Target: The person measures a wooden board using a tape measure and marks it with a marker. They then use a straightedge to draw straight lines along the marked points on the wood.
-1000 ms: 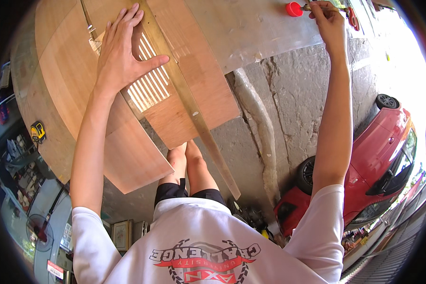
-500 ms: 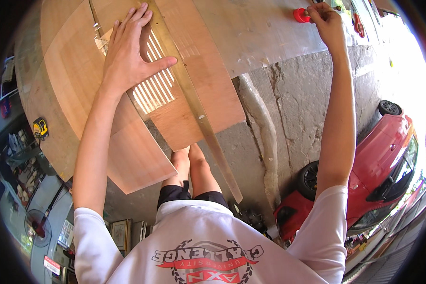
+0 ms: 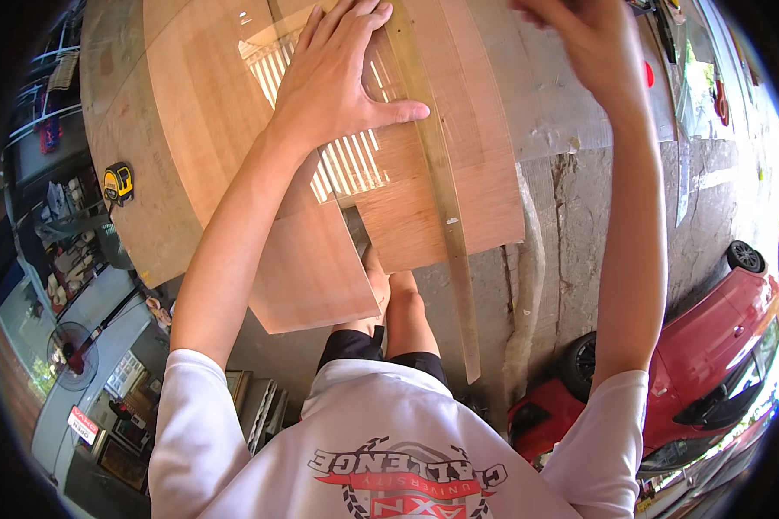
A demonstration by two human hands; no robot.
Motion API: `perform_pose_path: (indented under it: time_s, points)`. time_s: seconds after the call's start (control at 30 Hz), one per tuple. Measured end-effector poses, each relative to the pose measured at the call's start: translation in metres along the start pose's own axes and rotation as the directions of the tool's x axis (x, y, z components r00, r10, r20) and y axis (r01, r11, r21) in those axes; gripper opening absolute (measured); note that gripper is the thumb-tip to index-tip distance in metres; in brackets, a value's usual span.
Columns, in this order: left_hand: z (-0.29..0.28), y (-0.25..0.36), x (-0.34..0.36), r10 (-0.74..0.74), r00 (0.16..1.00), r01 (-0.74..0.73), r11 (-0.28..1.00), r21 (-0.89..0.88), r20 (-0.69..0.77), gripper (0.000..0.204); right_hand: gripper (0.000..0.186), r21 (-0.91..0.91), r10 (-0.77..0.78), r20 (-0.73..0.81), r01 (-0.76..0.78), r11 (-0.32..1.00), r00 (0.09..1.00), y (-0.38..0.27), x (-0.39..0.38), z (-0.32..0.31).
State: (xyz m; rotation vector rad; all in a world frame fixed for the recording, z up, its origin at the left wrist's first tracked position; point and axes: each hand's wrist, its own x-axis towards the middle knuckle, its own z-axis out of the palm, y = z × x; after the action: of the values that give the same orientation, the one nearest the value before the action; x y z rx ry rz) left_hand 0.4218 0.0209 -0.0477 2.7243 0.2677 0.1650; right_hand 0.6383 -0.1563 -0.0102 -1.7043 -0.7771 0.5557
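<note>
I see the left hand (image 3: 337, 82) flat, fingers spread, pressing the long straightedge (image 3: 441, 190) onto the plywood sheet (image 3: 441, 216) on the worktop (image 3: 138, 233). Right hand (image 3: 580, 43) raised near the top edge; can't tell its grip. Yellow tape measure (image 3: 118, 182) lies well left.

Ruler (image 3: 441, 199) on plywood (image 3: 225, 112); tape measure (image 3: 118, 182) left.

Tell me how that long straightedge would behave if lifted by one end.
The straightedge looks long, thin and narrow, so it would probably flex or sag. It overhangs the plywood sheet, so it may tip once the left hand lets go.
</note>
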Motion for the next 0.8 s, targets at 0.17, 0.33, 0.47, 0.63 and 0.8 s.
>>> perform_pose_path:
  time_s: [0.17, 0.33, 0.47, 0.63, 0.8]
  points:
    - [0.0, 0.001, 0.0, 0.007, 1.0, -0.006, 0.999, 0.033, -0.011, 0.123, 0.019, -0.29, -0.202, 0.206, 0.257, 0.922, 0.957, -0.006, 0.025, 0.058]
    - [0.001, 0.0, -0.002, 0.013, 1.0, -0.012, 1.0, 0.014, -0.022, 0.121, 0.023, -0.417, -0.257, 0.266, 0.351, 0.839, 0.929, 0.003, 0.029, 0.062]
    - [0.004, 0.001, -0.002, 0.034, 0.999, -0.033, 0.998, 0.058, -0.032, 0.12, 0.025, -0.446, -0.23, 0.283, 0.34, 0.828, 0.931, 0.006, 0.029, 0.062]
    - [0.006, -0.002, 0.002, -0.006, 1.0, 0.004, 0.997, 0.081, 0.025, 0.12, 0.028, -0.481, -0.269, 0.311, 0.395, 0.783, 0.912, 0.005, 0.032, 0.065]
    - [0.008, -0.002, -0.001, 0.018, 1.0, -0.018, 0.997, 0.072, 0.001, 0.118, 0.029, -0.454, -0.251, 0.352, 0.399, 0.797, 0.901, 0.002, 0.032, 0.065]
